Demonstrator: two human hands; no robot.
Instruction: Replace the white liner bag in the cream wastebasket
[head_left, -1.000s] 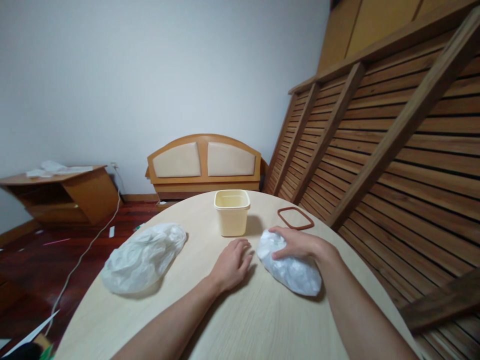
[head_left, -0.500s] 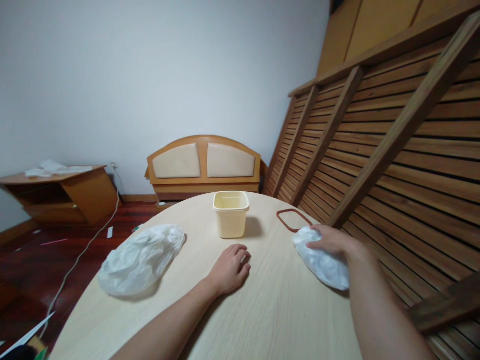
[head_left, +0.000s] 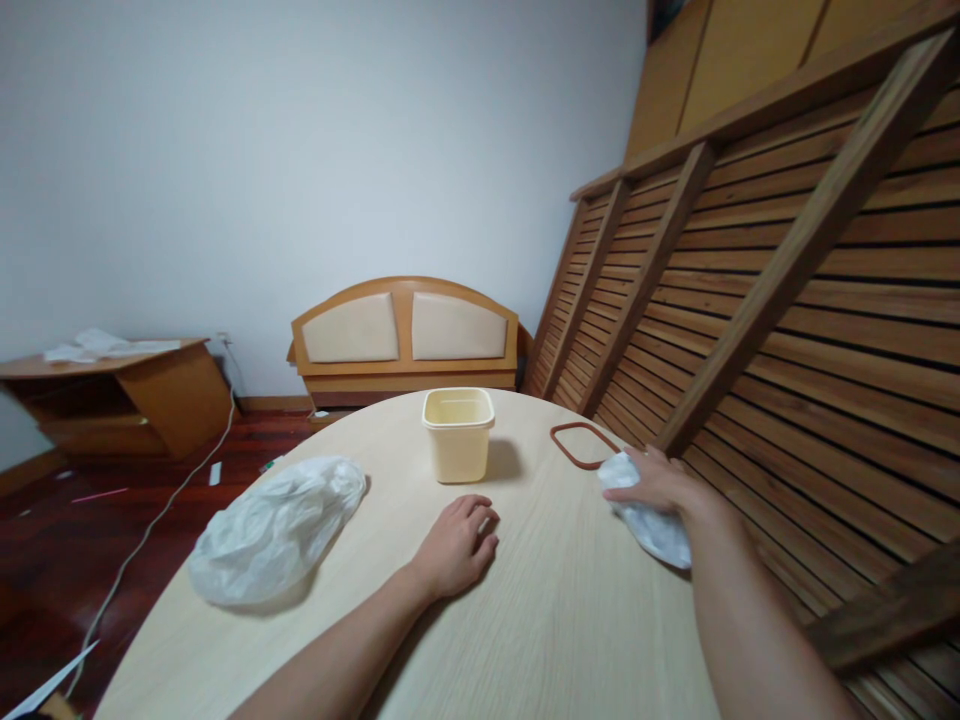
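At the table's right side, my right hand grips a crumpled white plastic bag, thumb on the near side and fingers over the top. The palm covers part of the bag. My left hand rests on the tabletop with loosely bent fingers and nothing in it. Just beyond it stands an upright cream plastic bin, its top uncovered. Close to my right fingertips lies a brown rounded-rectangular ring. Another crumpled white plastic bag lies to the left.
Everything sits on a round pale wooden table. A slatted wooden panel leans close along the right edge. Behind are a headboard and a low cabinet; a white cable runs across the floor.
The bag under my right hand has become smaller and more bunched, its left end drawn in to the right. My left hand stays in place. The view has shifted slightly.
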